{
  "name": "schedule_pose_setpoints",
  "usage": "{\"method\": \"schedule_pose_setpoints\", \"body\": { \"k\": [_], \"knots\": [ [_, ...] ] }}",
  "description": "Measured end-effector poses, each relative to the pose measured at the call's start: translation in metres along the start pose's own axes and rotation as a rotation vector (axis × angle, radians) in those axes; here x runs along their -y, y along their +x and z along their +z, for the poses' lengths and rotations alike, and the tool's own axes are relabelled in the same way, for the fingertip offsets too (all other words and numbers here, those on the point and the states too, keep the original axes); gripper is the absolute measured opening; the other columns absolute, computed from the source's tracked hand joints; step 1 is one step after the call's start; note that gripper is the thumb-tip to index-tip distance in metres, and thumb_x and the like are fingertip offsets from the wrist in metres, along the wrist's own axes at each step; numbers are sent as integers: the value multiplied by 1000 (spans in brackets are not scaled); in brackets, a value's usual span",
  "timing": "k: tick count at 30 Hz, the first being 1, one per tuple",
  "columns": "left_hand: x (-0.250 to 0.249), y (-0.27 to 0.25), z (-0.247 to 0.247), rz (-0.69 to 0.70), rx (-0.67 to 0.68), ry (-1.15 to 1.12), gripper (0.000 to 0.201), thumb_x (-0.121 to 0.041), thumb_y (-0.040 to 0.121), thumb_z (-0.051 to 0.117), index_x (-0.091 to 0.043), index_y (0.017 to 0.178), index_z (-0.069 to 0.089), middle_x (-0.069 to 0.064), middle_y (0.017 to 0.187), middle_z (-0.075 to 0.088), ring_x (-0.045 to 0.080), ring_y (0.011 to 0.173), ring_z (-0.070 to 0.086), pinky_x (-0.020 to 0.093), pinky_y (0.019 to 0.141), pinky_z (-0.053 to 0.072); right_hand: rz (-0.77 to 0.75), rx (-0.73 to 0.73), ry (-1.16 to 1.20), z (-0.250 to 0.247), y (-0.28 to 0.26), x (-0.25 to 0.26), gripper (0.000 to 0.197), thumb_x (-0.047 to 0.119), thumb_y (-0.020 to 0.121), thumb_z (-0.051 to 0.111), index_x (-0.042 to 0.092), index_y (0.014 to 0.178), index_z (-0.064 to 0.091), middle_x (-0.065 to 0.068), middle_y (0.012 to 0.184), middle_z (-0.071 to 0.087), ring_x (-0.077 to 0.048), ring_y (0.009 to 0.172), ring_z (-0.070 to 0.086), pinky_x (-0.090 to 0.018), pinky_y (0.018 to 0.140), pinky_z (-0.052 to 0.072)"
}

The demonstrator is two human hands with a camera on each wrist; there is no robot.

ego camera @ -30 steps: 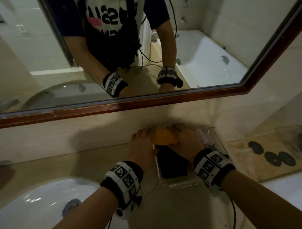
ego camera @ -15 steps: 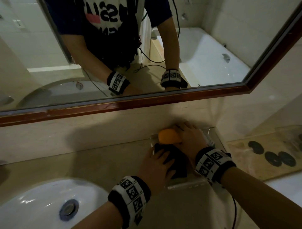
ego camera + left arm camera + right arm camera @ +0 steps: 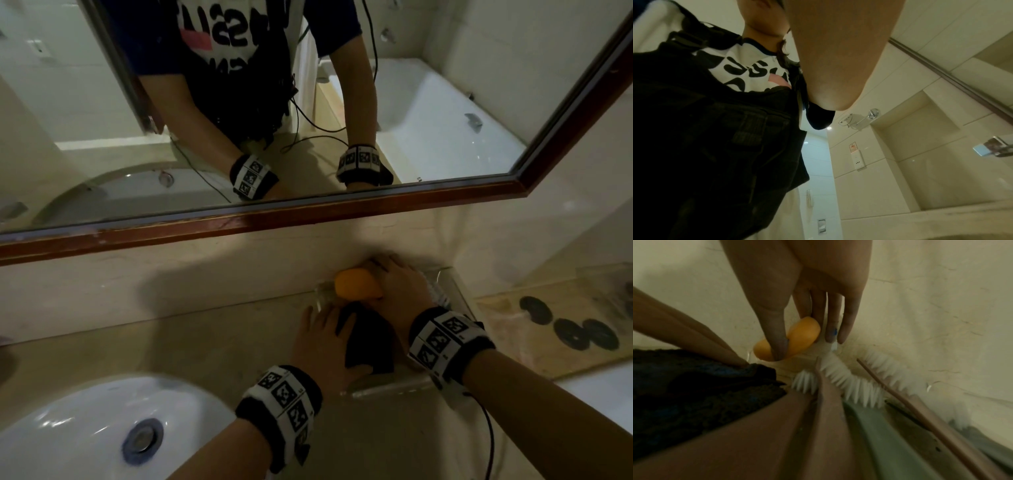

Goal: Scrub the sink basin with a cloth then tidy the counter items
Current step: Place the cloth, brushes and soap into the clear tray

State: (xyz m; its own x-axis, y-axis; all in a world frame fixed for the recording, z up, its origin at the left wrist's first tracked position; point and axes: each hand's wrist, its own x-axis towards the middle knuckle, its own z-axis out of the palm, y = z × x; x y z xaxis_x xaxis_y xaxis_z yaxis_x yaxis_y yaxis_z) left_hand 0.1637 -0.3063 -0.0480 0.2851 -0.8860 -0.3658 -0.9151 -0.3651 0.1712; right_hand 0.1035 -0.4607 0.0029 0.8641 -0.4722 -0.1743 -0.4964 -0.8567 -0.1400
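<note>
In the clear tray at the far wall, our right hand pinches the orange soap; our left hand lies flat, fingers straight, on the dark cloth just nearer.

A clear tray sat on the counter against the back wall, right of the sink basin and below the mirror. In it, the soap bar lay at the back, the cloth in front, and a bristled brush to their right. Right of the tray lay a mat bearing three discs.
</note>
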Motion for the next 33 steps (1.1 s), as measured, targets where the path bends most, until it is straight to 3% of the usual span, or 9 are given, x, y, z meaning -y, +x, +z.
{"method": "schedule_pose_setpoints", "body": {
  "k": [4,9,11,12,14,21,23,25,33],
  "knots": [
    [3,-3,-7,57,0,-53,122,-84,49,-17,-27,151,18,4,158,23,22,147,17,53,118,-7,9,43,-11,2,0,-1,64,44,83,60,21,139,40,-1,145,39,-25,137,32,-43,104,39],
    [14,-12,-9,127,-2,-97,95,-68,64,-1,-33,148,27,-1,158,25,17,146,22,52,119,0,-28,85,-18,-2,-1,5,62,38,86,58,21,142,35,2,150,32,-24,140,28,-42,104,38],
    [16,-18,-11,130,-144,-119,68,-55,77,22,-30,133,53,0,145,48,18,133,47,56,114,26,-51,77,-10,-2,0,8,59,36,88,56,20,141,38,1,149,34,-25,138,30,-42,103,38],
    [18,-20,-10,123,-226,-153,51,-44,79,35,-28,116,65,0,128,64,18,115,63,53,102,45,-67,66,-4,0,1,10,57,35,87,57,19,140,40,-1,147,36,-26,137,32,-42,102,39],
    [20,-21,-6,100,-391,-244,29,-31,75,48,-27,95,68,-2,99,73,18,88,71,38,84,57,-86,56,-23,7,4,12,57,34,85,59,18,138,43,-4,145,38,-29,134,34,-41,101,41],
    [22,-23,-19,-73,-369,-182,46,-38,55,65,-21,98,71,3,98,73,22,86,73,32,69,59,-82,73,-41,17,5,21,47,22,87,56,13,132,47,-11,139,40,-33,126,42,-43,100,42],
    [19,-23,-18,-115,-368,-226,54,-41,68,66,-20,118,64,6,123,64,26,110,65,40,88,52,-68,105,14,18,6,22,45,17,88,55,11,132,47,-13,140,38,-34,122,48,-43,99,46],
    [17,-25,-16,-165,-265,-253,61,-46,87,54,-25,142,39,0,150,36,21,138,37,37,112,30,-56,125,42,19,9,21,43,15,89,52,11,132,47,-13,142,36,-34,117,53,-44,100,47],
    [17,-25,-10,-217,-190,-207,95,-73,77,48,-24,151,15,-1,160,15,18,146,19,36,120,14,16,165,-48,11,8,26,32,6,91,46,6,123,53,-14,136,40,-33,115,54,-41,91,48]
  ]
}}
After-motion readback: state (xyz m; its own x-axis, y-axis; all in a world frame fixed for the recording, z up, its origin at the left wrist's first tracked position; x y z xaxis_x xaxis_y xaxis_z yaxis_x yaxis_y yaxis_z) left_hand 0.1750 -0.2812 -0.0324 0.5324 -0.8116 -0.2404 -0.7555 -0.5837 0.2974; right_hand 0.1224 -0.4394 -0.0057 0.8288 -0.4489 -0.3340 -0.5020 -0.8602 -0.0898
